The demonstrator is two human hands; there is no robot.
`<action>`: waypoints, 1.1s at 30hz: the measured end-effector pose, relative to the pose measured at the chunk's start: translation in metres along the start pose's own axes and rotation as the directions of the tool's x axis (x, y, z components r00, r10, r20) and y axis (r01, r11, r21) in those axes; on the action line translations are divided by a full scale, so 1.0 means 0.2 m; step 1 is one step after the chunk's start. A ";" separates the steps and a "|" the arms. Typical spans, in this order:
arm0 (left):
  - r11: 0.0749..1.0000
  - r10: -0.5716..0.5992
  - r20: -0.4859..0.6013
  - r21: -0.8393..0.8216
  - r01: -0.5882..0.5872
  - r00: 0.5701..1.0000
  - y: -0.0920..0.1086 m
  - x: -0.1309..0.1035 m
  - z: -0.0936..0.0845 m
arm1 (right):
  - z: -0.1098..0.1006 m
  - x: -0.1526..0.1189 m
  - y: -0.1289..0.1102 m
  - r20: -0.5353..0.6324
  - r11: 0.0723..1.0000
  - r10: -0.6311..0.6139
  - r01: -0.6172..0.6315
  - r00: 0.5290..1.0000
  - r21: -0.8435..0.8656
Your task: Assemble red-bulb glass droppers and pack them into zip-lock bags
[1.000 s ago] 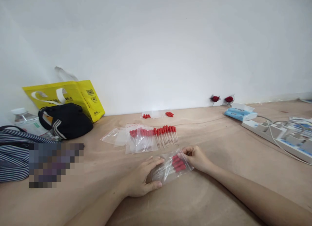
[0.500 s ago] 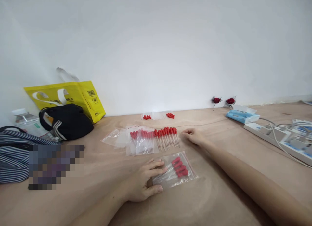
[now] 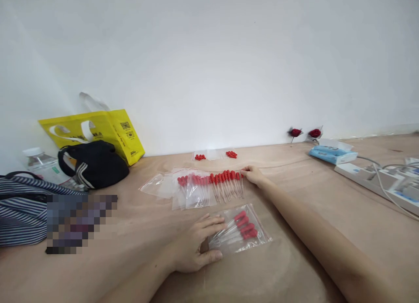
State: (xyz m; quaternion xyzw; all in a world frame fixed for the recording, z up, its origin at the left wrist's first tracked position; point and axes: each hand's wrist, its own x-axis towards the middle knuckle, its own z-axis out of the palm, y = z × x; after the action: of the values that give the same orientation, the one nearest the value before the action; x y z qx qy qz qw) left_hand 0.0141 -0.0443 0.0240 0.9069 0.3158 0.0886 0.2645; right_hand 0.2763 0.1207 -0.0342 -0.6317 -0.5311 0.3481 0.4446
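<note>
A clear zip bag (image 3: pixel 234 246) with several red-bulbed glass droppers (image 3: pixel 246 228) in it lies at the front of the table. My left hand (image 3: pixel 196 244) rests at its left edge, fingers spread and touching the plastic, holding nothing. Beyond it is a row of droppers (image 3: pixel 225 187) with the red bulbs pointing away from me. At the row's right end, my right hand (image 3: pixel 255 175) has its fingertips closed at the bulb of the last dropper (image 3: pixel 242 189). Clear empty bags (image 3: pixel 198 196) overlap the left part of the row.
Against the wall lie bags with small red bulbs (image 3: pixel 231 154). A yellow bag (image 3: pixel 98 124), black cap (image 3: pixel 98 163), bottle (image 3: pixel 42 165) and striped cloth (image 3: pixel 19 216) stand left. On the right are a tissue pack (image 3: pixel 332 154), a power strip (image 3: pixel 363 174) and two dark red flowers (image 3: pixel 315 133).
My right hand has moved left to the end of the dropper row, and its fingertips now meet the last bulb. My left hand stays on the bag. The view has shifted slightly.
</note>
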 end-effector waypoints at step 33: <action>0.999 -0.038 -0.040 -0.007 0.038 0.998 -0.01 0.00 0.01 | -0.19 -0.67 0.04 -0.025 0.632 0.056 -0.016 0.998 0.775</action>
State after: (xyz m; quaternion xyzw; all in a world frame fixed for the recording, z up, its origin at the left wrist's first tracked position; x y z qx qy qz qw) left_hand 0.0133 -0.0449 0.0215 0.8979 0.3380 0.1025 0.2627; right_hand 0.2885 -0.0193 -0.0321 -0.3989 -0.3075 0.5358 0.6776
